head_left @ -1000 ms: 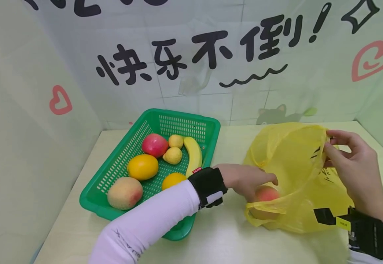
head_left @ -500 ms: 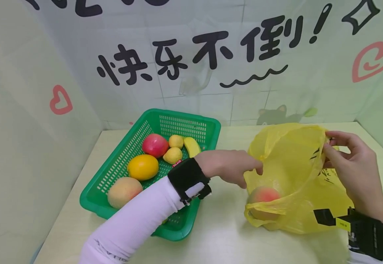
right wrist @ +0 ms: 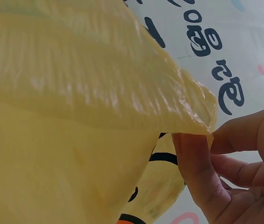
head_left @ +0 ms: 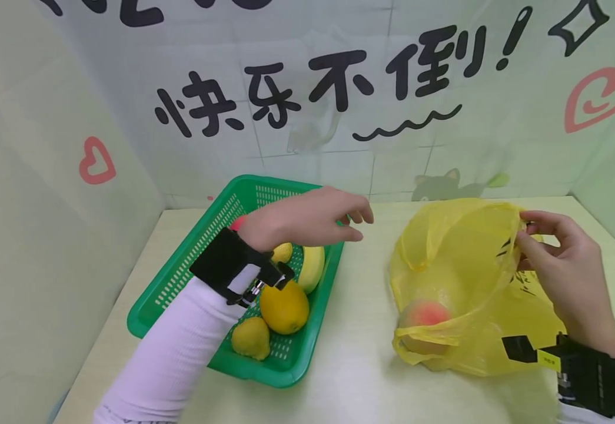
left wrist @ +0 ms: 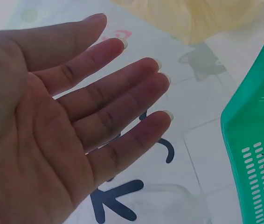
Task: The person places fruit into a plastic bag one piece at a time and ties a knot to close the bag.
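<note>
Left hand empty above the green basket, right hand pinching the rim of the yellow bag

In the head view, the left hand (head_left: 309, 219) appears over the upper right edge of the green plastic basket (head_left: 281, 377). Its fingers and thumb are loosely extended and apart; the left wrist view shows the palm with nothing in it. Fingertips point to the right of the frame, past the basket rim.

The banana (head_left: 312, 270) lies inside the basket, just below this hand in the frame. Its long axis goes mostly up and down, the lower end leaning a little to the left; the upper end is hidden. The orange (head_left: 285, 307) is below the banana, near its lower end, and a small yellow fruit (head_left: 251, 338) lies at the lower left of the orange. Of these three, the banana is the nearest to the left hand. The right hand is well apart from all of them.

At the right of the frame, the right hand (head_left: 572, 268) holds the rim of the yellow plastic bag (head_left: 471, 277) between thumb and fingers. The peach (head_left: 426, 314) sits in the lower left part of the bag, partly behind its front rim. Between basket and bag, the pale surface (head_left: 360, 365) is visible.
</note>
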Motion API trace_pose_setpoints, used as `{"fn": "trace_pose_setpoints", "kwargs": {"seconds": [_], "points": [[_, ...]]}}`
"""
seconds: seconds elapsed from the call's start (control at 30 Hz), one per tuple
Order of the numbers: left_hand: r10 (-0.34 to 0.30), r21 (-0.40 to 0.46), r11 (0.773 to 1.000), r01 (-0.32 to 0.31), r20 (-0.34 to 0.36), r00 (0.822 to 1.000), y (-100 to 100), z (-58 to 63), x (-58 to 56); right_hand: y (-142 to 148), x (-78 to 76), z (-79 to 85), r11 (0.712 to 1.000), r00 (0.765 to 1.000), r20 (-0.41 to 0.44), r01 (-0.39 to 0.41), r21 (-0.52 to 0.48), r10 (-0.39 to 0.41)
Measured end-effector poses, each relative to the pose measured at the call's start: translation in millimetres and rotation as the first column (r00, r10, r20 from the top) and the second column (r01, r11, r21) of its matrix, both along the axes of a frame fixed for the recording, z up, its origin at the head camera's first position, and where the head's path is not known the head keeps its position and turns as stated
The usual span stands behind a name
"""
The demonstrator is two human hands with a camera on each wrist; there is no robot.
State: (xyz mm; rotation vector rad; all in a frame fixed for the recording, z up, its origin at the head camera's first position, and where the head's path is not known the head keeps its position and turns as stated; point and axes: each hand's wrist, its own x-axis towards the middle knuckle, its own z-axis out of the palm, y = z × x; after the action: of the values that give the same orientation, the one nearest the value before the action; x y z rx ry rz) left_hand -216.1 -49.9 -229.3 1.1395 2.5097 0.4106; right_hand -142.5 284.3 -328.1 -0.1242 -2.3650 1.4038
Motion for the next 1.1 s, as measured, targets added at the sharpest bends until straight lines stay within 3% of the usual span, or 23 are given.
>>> {"fn": "trace_pose_setpoints", "kwargs": {"seconds": [0.23,0.6,0.73,0.83,1.0,1.1], "points": [[0.047,0.030,0.998,-0.047,0.012,0.999,-20.9,-0.6,-6.1,0.2,0.5,-1.3,1.000,1.000,0.014,0.000,0.015,0.000],[0.161,-0.138,0.978,-0.158,0.009,0.987,-58.0,-1.3,-2.0,-0.8,0.3,-3.8,1.000,1.000,0.008,-0.013,0.009,0.013],[0.192,-0.187,0.966,-0.180,0.049,0.980,-66.9,-6.1,-0.3,0.5,0.4,-2.6,0.999,0.999,0.009,-0.038,-0.003,0.038],[0.231,-0.263,0.944,-0.200,0.092,0.969,-67.7,-13.5,1.7,1.8,0.5,-1.6,0.998,0.998,0.007,-0.056,-0.018,0.056],[0.303,-0.422,0.877,-0.230,0.113,0.946,-61.3,-30.8,5.5,2.7,0.3,-1.0,0.998,0.998,0.007,-0.056,-0.016,0.056],[0.329,-0.474,0.851,-0.224,0.149,0.933,-57.2,-42.8,7.6,3.1,0.6,-1.1,0.998,0.998,0.008,-0.055,-0.012,0.055]]}}
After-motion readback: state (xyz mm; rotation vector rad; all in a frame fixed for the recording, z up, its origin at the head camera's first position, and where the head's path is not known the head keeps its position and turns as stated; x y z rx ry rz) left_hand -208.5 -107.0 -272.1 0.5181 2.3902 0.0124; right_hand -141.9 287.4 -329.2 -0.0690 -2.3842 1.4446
